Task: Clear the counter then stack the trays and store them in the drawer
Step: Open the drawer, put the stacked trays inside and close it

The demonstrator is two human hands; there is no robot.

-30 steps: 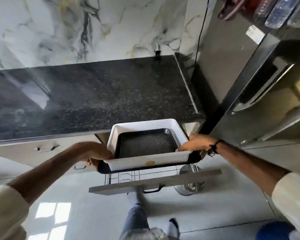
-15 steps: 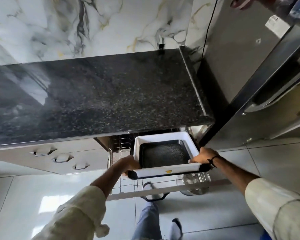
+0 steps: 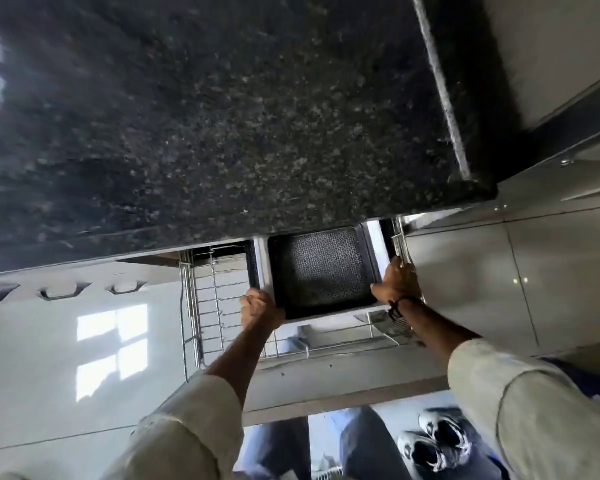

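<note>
A stack of trays [image 3: 321,271], a black tray with a patterned base nested in a white one, sits low inside the open wire-basket drawer [image 3: 208,306] under the counter. My left hand [image 3: 258,308] grips the stack's near left corner. My right hand [image 3: 397,280] grips its near right corner, beside the drawer's right rail. The stack's far end is hidden under the counter edge. The dark speckled granite counter [image 3: 222,116] above is bare.
The drawer's grey front panel [image 3: 343,379] juts out toward my legs. Closed drawers with handles [image 3: 56,291] lie to the left. A steel fridge side [image 3: 551,254] stands close on the right. A metal utensil [image 3: 392,323] lies in the basket under my right wrist.
The tray stack has gone down from counter height into the open drawer, both hands still on it. My head has leaned forward over the counter.
</note>
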